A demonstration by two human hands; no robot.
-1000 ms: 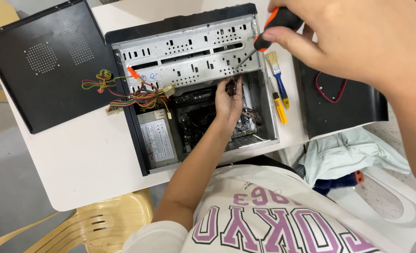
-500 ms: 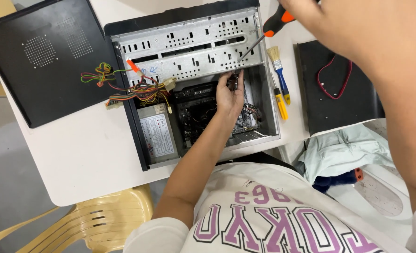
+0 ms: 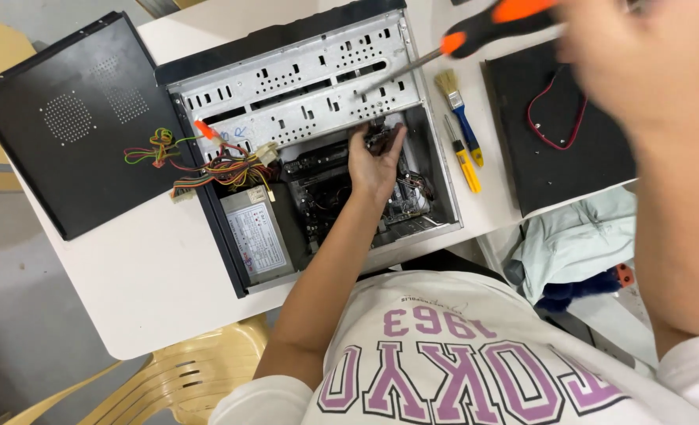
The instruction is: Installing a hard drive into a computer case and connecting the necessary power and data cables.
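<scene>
Right hand (image 3: 640,71) grips screwdriver (image 3: 475,35) (tip above case (image 3: 302,86)).

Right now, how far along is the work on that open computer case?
Done: the side panel is off and lies left of the open case, and a wire bundle is pulled out over the power supply. In hand: the left hand reaches inside by the drive cage, while the right hand holds an orange-handled screwdriver above it. Left: the boards inside remain in place; the brush lies unused.

Operator: white short-sleeved T-shirt (image 3: 475,354), purple outlined print across chest at 6 o'clock; forearms bare.
</scene>
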